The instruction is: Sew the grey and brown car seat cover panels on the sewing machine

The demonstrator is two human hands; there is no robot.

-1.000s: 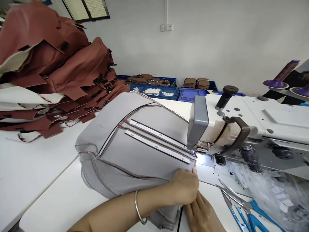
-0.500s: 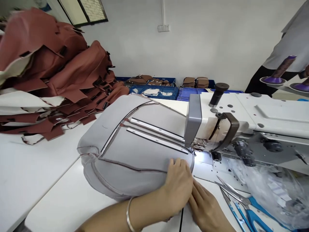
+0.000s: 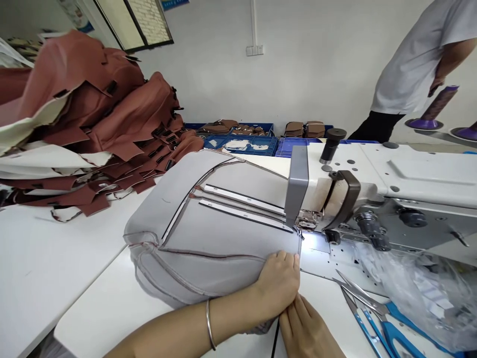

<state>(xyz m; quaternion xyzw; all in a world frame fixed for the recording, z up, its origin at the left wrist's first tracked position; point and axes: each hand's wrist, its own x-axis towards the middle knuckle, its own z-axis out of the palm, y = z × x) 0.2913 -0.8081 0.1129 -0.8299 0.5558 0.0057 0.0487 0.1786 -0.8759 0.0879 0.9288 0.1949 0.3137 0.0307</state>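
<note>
A grey sewn cover (image 3: 219, 233) lies across the white table with its seams showing and two white strips (image 3: 246, 215) running toward the sewing machine's needle area (image 3: 307, 221). The cover's right edge sits at the needle. My left hand (image 3: 279, 281), a silver bangle on its wrist, presses on the near right part of the cover with fingers curled over the edge. Right below it, my right hand (image 3: 309, 325) meets the same edge, its fingertips touching my left hand. Both hands grip the cover's edge; the fingertips beneath are hidden.
Blue-handled scissors (image 3: 383, 313) lie right of my hands, beside a clear plastic bag (image 3: 425, 293). A pile of red-brown covers (image 3: 104, 114) stands at left. Blue crates (image 3: 238, 143) line the wall. Thread cones (image 3: 428, 112) and a person (image 3: 406, 69) are at back right.
My left hand has flattened and shifted slightly lower on the cover's edge, with my right hand staying close beneath. The person behind the machine now shows further left. The camera view has tilted slightly.
</note>
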